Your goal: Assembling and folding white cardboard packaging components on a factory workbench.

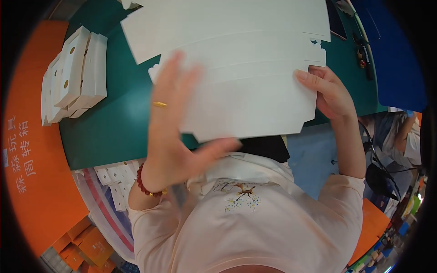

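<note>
A flat white cardboard box blank [255, 104] lies on top of a fanned stack of similar white blanks [227, 27] on a green table [114, 123]. My left hand [175, 127], with a gold ring and a red bead bracelet, is spread flat over the blank's left part, fingers apart, slightly blurred. My right hand [330, 93] grips the blank's right edge, thumb on top.
A pile of folded white boxes with round holes [75, 73] stands at the table's left. An orange bin [32, 150] borders the table. Small white cardboard pieces [114, 182] lie in a bag below the table edge. Dark pens [364, 57] lie far right.
</note>
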The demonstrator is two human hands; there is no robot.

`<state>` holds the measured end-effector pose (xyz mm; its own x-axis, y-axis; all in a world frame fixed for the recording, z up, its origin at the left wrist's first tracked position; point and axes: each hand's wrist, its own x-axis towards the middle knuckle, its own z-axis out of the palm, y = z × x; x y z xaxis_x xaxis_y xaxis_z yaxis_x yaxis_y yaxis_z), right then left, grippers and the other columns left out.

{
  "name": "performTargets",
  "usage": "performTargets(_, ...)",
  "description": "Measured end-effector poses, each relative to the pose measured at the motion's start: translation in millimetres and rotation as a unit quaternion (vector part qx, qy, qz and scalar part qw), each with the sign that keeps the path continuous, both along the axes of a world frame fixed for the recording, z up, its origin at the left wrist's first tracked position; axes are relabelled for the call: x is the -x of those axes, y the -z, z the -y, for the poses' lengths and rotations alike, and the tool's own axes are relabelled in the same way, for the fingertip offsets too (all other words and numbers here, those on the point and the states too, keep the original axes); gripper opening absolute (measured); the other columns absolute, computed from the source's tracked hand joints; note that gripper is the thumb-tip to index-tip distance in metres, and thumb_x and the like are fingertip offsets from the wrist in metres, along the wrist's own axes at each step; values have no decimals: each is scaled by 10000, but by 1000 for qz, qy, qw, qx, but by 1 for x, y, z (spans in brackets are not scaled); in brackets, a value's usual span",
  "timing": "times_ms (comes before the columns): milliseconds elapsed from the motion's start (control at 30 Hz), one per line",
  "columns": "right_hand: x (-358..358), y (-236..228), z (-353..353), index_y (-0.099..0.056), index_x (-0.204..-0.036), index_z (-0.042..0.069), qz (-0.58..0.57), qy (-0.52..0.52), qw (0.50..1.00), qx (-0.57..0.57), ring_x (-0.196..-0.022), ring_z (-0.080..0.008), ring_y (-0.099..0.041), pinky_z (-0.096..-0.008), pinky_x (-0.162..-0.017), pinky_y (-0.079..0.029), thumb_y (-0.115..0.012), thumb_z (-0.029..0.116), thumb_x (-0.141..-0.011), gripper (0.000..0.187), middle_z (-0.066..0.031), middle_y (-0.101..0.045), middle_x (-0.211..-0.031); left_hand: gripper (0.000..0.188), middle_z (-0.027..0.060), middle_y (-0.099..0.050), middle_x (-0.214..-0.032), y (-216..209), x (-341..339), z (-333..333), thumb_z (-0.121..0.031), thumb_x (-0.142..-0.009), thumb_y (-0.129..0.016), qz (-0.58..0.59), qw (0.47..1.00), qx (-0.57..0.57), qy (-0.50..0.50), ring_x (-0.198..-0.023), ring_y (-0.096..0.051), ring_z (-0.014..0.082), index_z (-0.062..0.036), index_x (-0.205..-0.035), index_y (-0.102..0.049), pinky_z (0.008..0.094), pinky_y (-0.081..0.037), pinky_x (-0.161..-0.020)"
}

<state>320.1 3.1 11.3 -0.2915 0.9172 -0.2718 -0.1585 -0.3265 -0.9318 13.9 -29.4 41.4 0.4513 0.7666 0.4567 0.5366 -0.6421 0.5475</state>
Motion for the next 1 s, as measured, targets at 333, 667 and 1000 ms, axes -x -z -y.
performTargets(333, 4, 1, -14, -549, -1266, -51, -27, -6, 999, 46, -980, -168, -680, -279, -862, -538, -681, 216, -919, 457, -141, -677, -1114, 402, 92, -635, -1198, 41, 10, -12, -111, -983, -599, 492, 746, 437, -102, -1041, -629, 126, 29, -1337, -471, 279, -521, -893)
performTargets(667, 15, -4, 1, -346, -1459, -54, 38, 80, 991, 98, -1097, -176, -638, -250, -879, -522, -616, 139, -940, 616, -186, -578, -1278, 417, 74, -625, -1155, 42, 6, -13, -122, -973, -605, 357, 866, 331, -113, -947, -625, 127, 56, -1329, -480, 260, -528, -804)
performTargets(1000, 2, 6, 0, -386, -1448, -46, 102, 33, 993, 47, -1153, -173, -596, -266, -956, -485, -635, 182, -928, 620, -161, -543, -1327, 200, 90, -574, -1012, 12, 122, -50, -24, -911, -620, -133, 963, 198, -126, -831, -582, 182, -24, -1110, -612, 309, -494, -770)
